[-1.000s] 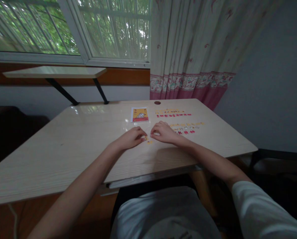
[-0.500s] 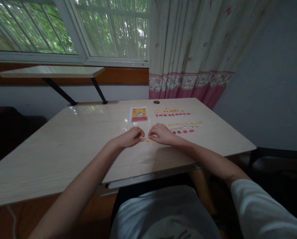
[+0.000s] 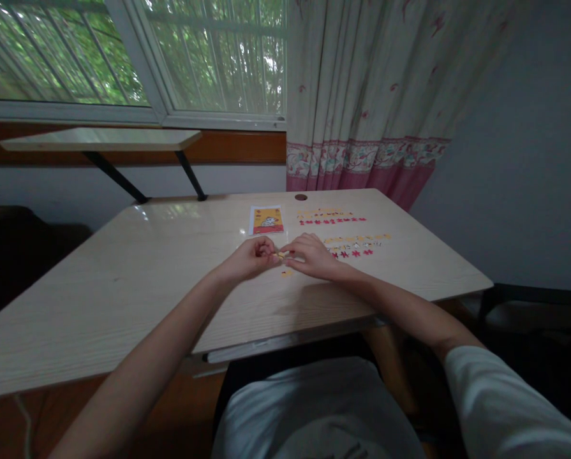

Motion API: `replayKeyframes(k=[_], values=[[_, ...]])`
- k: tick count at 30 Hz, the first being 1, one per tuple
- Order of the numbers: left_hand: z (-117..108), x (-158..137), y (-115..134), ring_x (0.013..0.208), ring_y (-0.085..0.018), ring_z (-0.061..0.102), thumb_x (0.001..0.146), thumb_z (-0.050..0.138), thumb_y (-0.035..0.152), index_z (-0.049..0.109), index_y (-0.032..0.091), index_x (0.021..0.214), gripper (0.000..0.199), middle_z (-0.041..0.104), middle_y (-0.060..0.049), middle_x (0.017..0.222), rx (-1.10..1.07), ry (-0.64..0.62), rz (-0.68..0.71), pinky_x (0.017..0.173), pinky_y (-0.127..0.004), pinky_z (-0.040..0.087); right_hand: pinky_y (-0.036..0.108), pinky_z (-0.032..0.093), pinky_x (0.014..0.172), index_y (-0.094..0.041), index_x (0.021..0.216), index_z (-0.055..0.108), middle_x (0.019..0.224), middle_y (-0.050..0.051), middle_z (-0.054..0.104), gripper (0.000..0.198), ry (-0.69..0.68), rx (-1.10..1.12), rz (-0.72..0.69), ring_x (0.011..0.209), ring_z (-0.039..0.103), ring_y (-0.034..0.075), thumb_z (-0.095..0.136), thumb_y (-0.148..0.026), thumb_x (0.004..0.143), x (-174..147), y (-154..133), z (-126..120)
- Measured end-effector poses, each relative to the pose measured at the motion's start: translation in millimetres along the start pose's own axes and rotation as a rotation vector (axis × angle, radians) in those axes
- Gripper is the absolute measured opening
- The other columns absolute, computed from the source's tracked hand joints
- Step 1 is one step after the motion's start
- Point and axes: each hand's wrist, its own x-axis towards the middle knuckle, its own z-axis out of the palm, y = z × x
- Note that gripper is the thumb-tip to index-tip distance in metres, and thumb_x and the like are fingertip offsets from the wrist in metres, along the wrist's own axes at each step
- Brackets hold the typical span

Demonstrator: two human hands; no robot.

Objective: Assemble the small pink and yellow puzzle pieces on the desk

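Over the middle of the desk, a small yellow puzzle piece point(image 3: 280, 255) is held between my hands, partly hidden by the fingers. My left hand point(image 3: 254, 258) pinches it from the left. From the other side, the thumb and index finger of my right hand point(image 3: 311, 256) close on it. Just below on the desk lies another bit of yellow puzzle point(image 3: 286, 273). Beyond the hands is a picture card point(image 3: 266, 220) with a white animal on yellow and red.
Rows of yellow and white puzzle pieces point(image 3: 356, 240) and red puzzle pieces point(image 3: 332, 221) lie right of the hands on the wooden desk point(image 3: 146, 274). A raised shelf point(image 3: 98, 138) stands at the back left. Behind are a window and a curtain point(image 3: 366, 115).
A small yellow piece that lay on the desk between the hands is now lifted in the fingers. The other yellow bit stays below.
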Motion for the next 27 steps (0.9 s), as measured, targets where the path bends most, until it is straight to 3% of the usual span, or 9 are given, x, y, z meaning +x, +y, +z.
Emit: replayKeyframes(k=[10, 15, 18, 22, 27], values=[[0.5, -2.4, 14.9, 0.052, -0.005, 0.044, 0.063, 0.077, 0.04, 0.049, 0.016, 0.078, 0.04, 0.049, 0.006, 0.061, -0.051, -0.052, -0.043, 0.048, -0.018, 0.032, 0.033, 0.033, 0.081, -0.021, 0.101, 0.07, 0.087, 0.006, 0.069, 0.025, 0.027, -0.047, -0.009, 0.087, 0.056, 0.018, 0.055, -0.038, 0.091, 0.5, -2.2, -8.5], [-2.0, -4.1, 7.8, 0.055, -0.008, 0.044, 0.07, 0.07, 0.033, 0.053, 0.015, 0.081, 0.027, 0.049, 0.005, 0.062, 0.118, -0.019, 0.016, 0.053, -0.021, 0.035, 0.035, 0.036, 0.084, -0.022, 0.097, 0.071, 0.087, 0.006, 0.069, 0.025, 0.214, -0.075, 0.087, 0.086, 0.057, 0.019, 0.056, -0.041, 0.089, 0.5, 8.4, -25.4], [-5.1, -4.7, 5.1, 0.058, -0.009, 0.044, 0.074, 0.064, 0.03, 0.056, 0.015, 0.08, 0.018, 0.049, 0.004, 0.064, 0.311, -0.065, 0.05, 0.055, -0.022, 0.034, 0.035, 0.038, 0.083, -0.021, 0.096, 0.071, 0.085, 0.006, 0.069, 0.025, 0.325, -0.06, 0.099, 0.083, 0.058, 0.019, 0.057, -0.041, 0.089, -0.5, 15.2, -35.1], [-9.0, -4.3, 3.3, 0.06, -0.012, 0.046, 0.077, 0.06, 0.033, 0.059, 0.015, 0.079, 0.018, 0.052, 0.002, 0.064, 0.472, -0.139, 0.049, 0.058, -0.024, 0.035, 0.037, 0.039, 0.084, -0.022, 0.097, 0.07, 0.086, 0.006, 0.069, 0.024, 0.332, -0.059, 0.099, 0.081, 0.058, 0.019, 0.058, -0.041, 0.088, -1.8, 19.5, -38.5], [-10.6, -4.3, 0.6, 0.06, -0.012, 0.047, 0.079, 0.057, 0.036, 0.061, 0.015, 0.079, 0.021, 0.054, 0.001, 0.065, 0.499, -0.193, 0.044, 0.058, -0.024, 0.037, 0.037, 0.038, 0.084, -0.024, 0.097, 0.07, 0.09, 0.006, 0.069, 0.023, 0.333, -0.067, 0.097, 0.084, 0.059, 0.019, 0.058, -0.04, 0.088, -2.4, 19.4, -35.1]])
